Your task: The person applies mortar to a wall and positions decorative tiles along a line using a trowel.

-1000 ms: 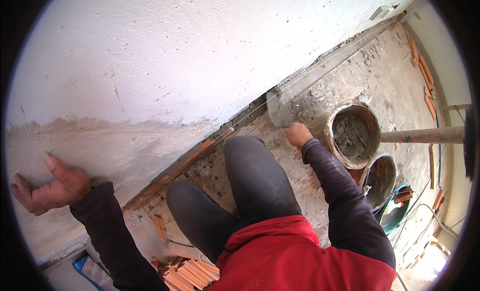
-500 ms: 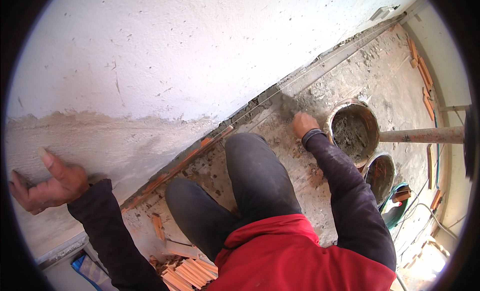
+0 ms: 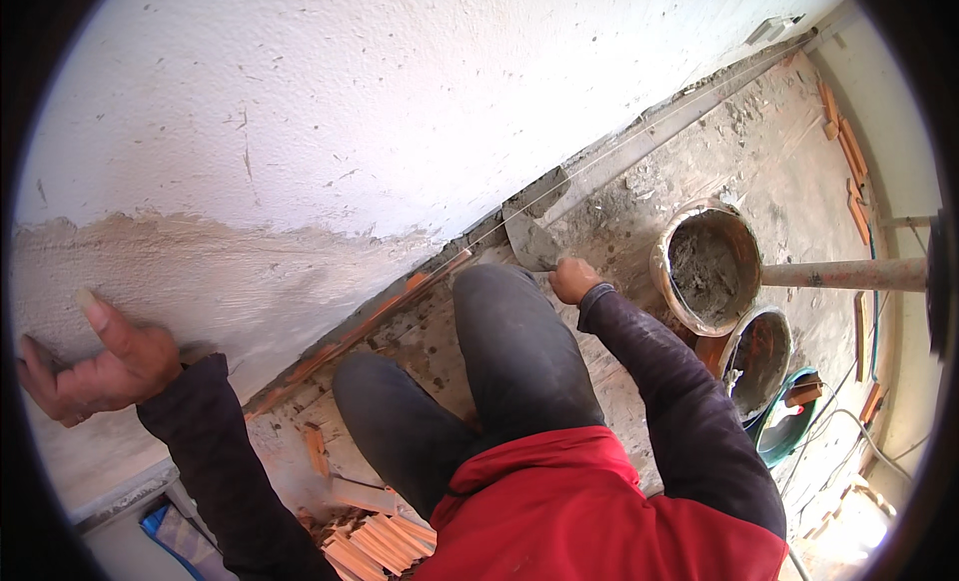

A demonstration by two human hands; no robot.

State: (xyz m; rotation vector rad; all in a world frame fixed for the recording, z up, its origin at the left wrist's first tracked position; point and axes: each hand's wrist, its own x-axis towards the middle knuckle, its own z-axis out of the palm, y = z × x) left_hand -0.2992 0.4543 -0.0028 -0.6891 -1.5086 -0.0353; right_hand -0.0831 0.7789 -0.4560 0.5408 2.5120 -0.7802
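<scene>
Wall (image 3: 300, 101), plastered, behind the fingers of the left hand (image 3: 125, 366): white and pitted above, tan-grey and streaked rough below. Floor (image 3: 779, 161), concrete, beneath the fingers of the right hand (image 3: 574, 279): dusty, strewn with crumbs. Wall-base joint, partly done by appearance: between the two hands' fingers, edged with orange strips (image 3: 350, 338); ahead of the right fingers, grey fill (image 3: 534, 191), no strip visible. Bucket (image 3: 662, 278), round, crusted rim, right of the right fingers: holds lumpy grey mortar (image 3: 704, 271), seemingly ample. Second bucket (image 3: 767, 346), just beside it, farther from those fingers: lining smeared. Strip stack (image 3: 375, 546), flat narrow pieces, clay-like, low between both hands' fingers: unlaid stock. Left fingers: wide, loosely bent, no object seen; wall contact cannot be told. Right fingers: curled round a trowel (image 3: 536, 246), handle hidden; flat grey blade ahead-left of them, near the joint. String (image 3: 649, 137): thin, pale, straight, along the joint beyond the right fingers.
</scene>
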